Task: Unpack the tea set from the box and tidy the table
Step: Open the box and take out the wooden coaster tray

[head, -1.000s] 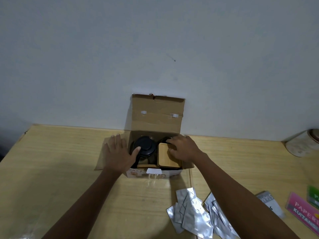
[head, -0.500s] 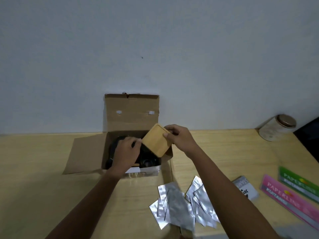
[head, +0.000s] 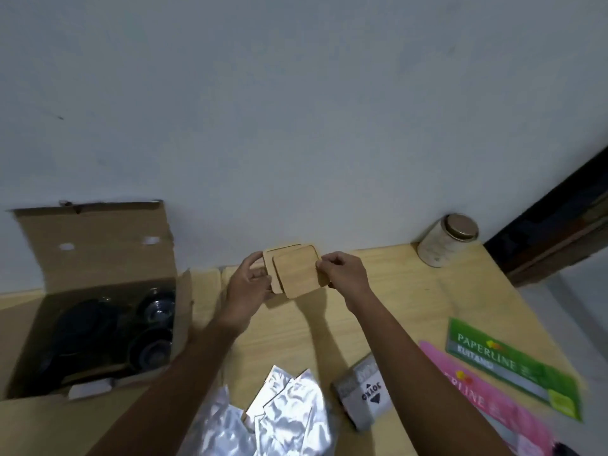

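Left of both hands, the box (head: 95, 297) sat open with its flap upright, dark tea ware (head: 108, 327) inside, not yet unpacked. Left hand (head: 251, 284) curled around the left edges of the coasters (head: 296, 269), thumb on top, fingers beneath. Coasters were wooden squares, at least two, fanned slightly and held above the table (head: 404, 291); probably being squared up or separated before setting down. Right hand (head: 342, 274) pinched their right edge, so the stack was supported from both sides. Below the hands: foil sachets (head: 279, 413) and a grey packet (head: 365, 393). Right of the right hand: paper packs (head: 513, 370). Beyond it, against the wall: a jar (head: 447, 240).
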